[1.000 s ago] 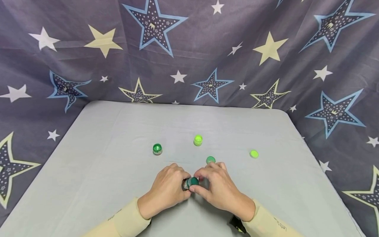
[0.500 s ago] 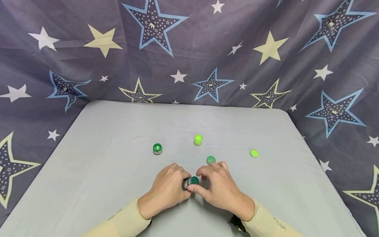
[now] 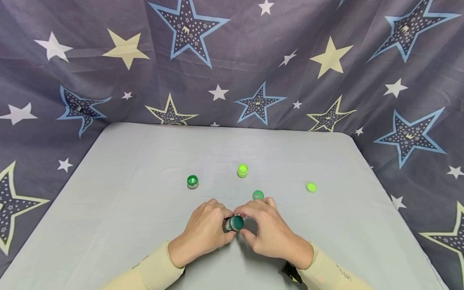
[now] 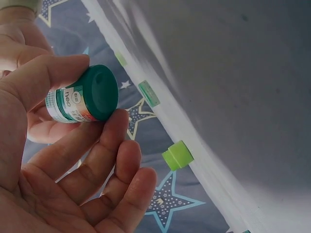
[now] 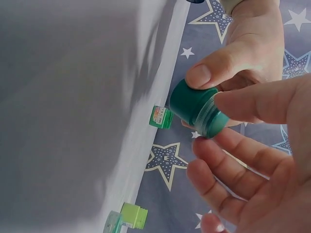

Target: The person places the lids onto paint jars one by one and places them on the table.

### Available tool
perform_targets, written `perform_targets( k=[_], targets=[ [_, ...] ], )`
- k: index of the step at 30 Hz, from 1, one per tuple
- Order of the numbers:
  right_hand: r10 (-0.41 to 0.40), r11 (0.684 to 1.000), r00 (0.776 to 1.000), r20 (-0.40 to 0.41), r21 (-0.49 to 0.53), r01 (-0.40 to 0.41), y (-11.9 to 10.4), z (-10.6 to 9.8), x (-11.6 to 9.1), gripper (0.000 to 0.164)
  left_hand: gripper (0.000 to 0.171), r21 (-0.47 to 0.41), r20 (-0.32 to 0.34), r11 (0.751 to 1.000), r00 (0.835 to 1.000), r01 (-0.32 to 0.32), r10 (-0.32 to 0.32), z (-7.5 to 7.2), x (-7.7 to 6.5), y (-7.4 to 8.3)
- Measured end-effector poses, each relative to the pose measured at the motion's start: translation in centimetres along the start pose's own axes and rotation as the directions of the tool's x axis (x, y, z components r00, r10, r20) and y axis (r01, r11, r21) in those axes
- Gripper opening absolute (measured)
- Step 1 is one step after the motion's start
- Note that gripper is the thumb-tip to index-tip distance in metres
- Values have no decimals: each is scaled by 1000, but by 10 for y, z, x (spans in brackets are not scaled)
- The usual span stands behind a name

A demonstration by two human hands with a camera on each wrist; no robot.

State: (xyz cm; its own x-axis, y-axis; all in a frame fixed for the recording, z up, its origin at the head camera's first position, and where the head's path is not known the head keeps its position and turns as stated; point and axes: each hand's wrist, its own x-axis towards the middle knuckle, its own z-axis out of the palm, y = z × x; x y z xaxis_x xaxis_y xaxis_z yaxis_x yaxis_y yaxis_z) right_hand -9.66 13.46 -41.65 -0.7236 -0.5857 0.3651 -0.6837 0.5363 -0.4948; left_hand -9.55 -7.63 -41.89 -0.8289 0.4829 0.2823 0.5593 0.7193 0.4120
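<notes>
A small dark green paint jar (image 3: pixel 236 223) is held in the air on its side, between both hands. My left hand (image 3: pixel 206 227) grips it with thumb and fingers; a printed label shows on the jar (image 4: pixel 77 102) in the left wrist view. Around its right end, my right hand (image 3: pixel 269 227) has its thumb and index finger on opposite sides. In the right wrist view those fingers are at the clear ribbed rim of the jar (image 5: pixel 208 115). Just beyond the right hand lies a green lid (image 3: pixel 258 195).
An open green paint jar (image 3: pixel 193 182) stands left of centre. Farther back is an open lime paint jar (image 3: pixel 242 171). A lime lid (image 3: pixel 311 187) lies to the right. A grey cloth covers the table (image 3: pixel 145 169), with a star-patterned curtain (image 3: pixel 224 68) behind it.
My right index finger has shifted left over the jar's end while the thumb has moved right, showing more of the round green face. My left hand and the other jars stay in place.
</notes>
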Motion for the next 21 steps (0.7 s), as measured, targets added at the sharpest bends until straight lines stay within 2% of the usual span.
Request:
perform_targets(
  k=[14,21],
  targets=[
    [31,997,999,-33,-63,-33,0,2,2,22,23,-3,15,1000,1000,24,-24,-1,0,1],
    [19,994,997,-79,-109,-27,1,4,2,26,22,5,11,1000,1000,24,-24,-1,0,1]
  ],
)
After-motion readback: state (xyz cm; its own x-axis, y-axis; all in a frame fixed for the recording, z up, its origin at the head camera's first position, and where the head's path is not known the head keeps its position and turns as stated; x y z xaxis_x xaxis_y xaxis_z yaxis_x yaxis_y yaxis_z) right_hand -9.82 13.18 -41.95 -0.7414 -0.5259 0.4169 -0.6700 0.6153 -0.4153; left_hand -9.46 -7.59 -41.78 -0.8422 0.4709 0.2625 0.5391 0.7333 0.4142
